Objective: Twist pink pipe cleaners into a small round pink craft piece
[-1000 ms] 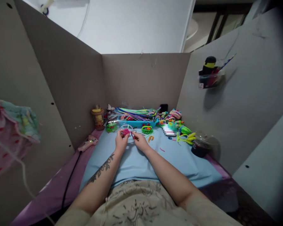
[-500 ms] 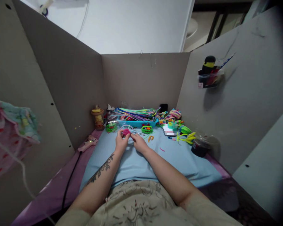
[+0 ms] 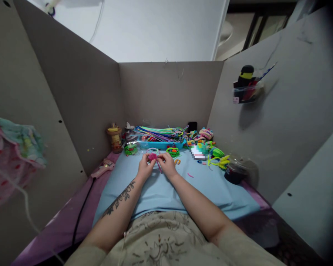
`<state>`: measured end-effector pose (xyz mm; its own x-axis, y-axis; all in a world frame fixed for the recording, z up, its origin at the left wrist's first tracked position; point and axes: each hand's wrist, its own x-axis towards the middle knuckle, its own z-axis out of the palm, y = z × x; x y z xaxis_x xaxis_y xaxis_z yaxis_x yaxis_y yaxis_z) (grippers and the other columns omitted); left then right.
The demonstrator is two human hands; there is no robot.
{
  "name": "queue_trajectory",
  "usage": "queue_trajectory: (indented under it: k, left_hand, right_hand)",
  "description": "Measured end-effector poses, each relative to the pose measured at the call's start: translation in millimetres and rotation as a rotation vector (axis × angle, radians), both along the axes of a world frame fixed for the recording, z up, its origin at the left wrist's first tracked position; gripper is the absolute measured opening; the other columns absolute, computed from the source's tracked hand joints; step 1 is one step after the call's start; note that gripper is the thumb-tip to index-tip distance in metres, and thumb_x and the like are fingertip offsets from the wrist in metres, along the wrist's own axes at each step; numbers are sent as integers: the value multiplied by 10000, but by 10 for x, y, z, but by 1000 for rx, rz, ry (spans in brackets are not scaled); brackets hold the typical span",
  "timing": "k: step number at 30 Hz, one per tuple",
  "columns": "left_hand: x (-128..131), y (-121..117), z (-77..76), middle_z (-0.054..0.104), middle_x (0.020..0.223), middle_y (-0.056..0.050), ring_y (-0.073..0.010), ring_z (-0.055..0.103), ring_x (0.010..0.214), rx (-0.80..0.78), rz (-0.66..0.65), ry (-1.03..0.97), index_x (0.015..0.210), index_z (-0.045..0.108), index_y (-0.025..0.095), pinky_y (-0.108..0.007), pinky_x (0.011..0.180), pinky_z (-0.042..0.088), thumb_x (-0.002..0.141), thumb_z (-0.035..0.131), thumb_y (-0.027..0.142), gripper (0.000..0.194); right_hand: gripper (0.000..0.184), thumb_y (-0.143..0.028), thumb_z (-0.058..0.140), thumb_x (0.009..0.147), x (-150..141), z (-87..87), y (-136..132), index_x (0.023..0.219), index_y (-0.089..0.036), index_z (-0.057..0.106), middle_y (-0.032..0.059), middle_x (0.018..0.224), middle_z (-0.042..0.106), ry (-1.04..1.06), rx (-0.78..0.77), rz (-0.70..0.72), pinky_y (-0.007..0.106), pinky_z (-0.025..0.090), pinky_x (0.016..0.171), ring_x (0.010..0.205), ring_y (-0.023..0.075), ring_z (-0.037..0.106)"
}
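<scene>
A small fuzzy pink pipe-cleaner piece [image 3: 152, 157] is held between both hands over the light blue cloth. My left hand [image 3: 145, 166] pinches it from the left, fingers closed round its side. My right hand [image 3: 167, 165] is closed at its right edge, where a pink pipe-cleaner strand [image 3: 159, 168] hangs down between the hands. Just behind lie a green pipe-cleaner piece with an orange middle [image 3: 172, 151] and a pale ring-shaped thing [image 3: 153, 150]. An orange curved piece [image 3: 177, 162] rests beside my right hand.
A blue tray [image 3: 166, 145] of colourful pipe cleaners stands at the back. Left are a green frog-like piece [image 3: 130, 149], an amber cup [image 3: 115, 138] and a pink glue gun [image 3: 104, 168]. A dark jar [image 3: 235, 174] and yellow pipe cleaners [image 3: 224, 162] sit right. Grey panels [image 3: 169, 92] enclose the table.
Both hands and the pink piece have shifted slightly right. My right hand has turned, and a pink strand now shows hanging below the piece.
</scene>
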<state>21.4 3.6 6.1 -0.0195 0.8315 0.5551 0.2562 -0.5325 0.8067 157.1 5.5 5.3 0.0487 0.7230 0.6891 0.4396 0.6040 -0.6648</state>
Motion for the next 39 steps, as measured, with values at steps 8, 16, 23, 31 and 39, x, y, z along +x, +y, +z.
queue_trajectory:
  k: [8, 16, 23, 31, 39]
  left_hand:
    - [2, -18, 22, 638, 842, -27, -148, 609, 749, -25, -17, -12, 938, 509, 172, -265, 701, 457, 707, 608, 275, 273]
    - [-7, -22, 16, 637, 858, -23, -147, 608, 758, -11, -20, 21, 932, 517, 176, -260, 702, 450, 696, 613, 273, 273]
    - [-15, -5, -21, 632, 868, -27, -151, 601, 770, 21, -15, 98, 948, 524, 180, -264, 706, 443, 709, 601, 271, 267]
    - [-9, -1, -15, 642, 879, -33, -165, 617, 795, 12, -8, 72, 939, 534, 181, -291, 753, 460, 686, 623, 247, 276]
    - [-42, 77, -18, 657, 825, -38, -162, 635, 750, -67, 78, -115, 966, 508, 173, -266, 686, 476, 685, 645, 311, 341]
  right_hand:
    - [79, -234, 583, 756, 7, -13, 3, 767, -207, 656, 22, 785, 570, 31, 22, -6, 286, 439, 734, 771, 158, 530]
    - [92, -254, 612, 734, 31, -37, 40, 753, -206, 689, 14, 782, 529, 63, -3, -11, 280, 440, 741, 753, 144, 533]
    - [83, -210, 579, 715, 51, -19, 43, 697, -191, 658, 13, 784, 497, 29, -43, 9, 295, 423, 773, 769, 152, 511]
    - [93, -173, 533, 721, 33, -9, 45, 648, -185, 589, 11, 756, 479, -24, -69, 27, 304, 416, 768, 751, 160, 497]
    - [190, -223, 502, 767, 53, -18, 57, 883, -196, 650, 42, 878, 617, 106, -82, 72, 284, 437, 729, 827, 168, 553]
